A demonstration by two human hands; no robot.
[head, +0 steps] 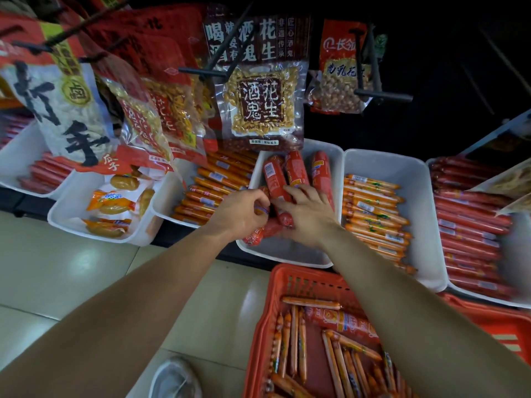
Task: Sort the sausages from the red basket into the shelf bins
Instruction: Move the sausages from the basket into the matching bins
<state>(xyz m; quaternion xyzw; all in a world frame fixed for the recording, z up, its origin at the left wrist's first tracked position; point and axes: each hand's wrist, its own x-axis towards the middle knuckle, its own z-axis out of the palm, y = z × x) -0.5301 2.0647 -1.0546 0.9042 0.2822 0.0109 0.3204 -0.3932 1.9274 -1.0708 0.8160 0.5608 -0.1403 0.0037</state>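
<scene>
In the middle bin (287, 254) on the shelf, both your hands are down among the fat red sausages (274, 173). Left hand (242, 215): fingers curled, looks like it pinches the end of one red sausage near the bin's left wall, but blur makes the exact grip hard to read. Right hand (309, 218): fingers spread and fairly straight, lying flat on top of the pile, holding nothing that I can see. Some red sausages stand leaning against the back wall, others lie loose near the front rim.

The red basket (275, 282) sits on the floor just below that bin. It still holds plenty of thin orange sausages (293, 334) and at least one big red sausage (342, 321) lying across them, so I'd judge the sort is far from done. Matching thin stock sits in the right bin (402, 168), and the left bin (163, 202) holds orange sticks too. Which one suits the basket's sticks, I cannot tell.

Handling, my guess: the fat ones are firm, fairly weighty and in slick film, so they roll and slide. Wrap your fingers round the mid-body, not the crimped tip, and lay them parallel so they don't tumble off the front. The thin ones look light and a bit bendy, so gather several at the middle in one grab and keep them aligned.

Watch the hanging peanut packs (263, 101) above the bins when you reach to the back
</scene>
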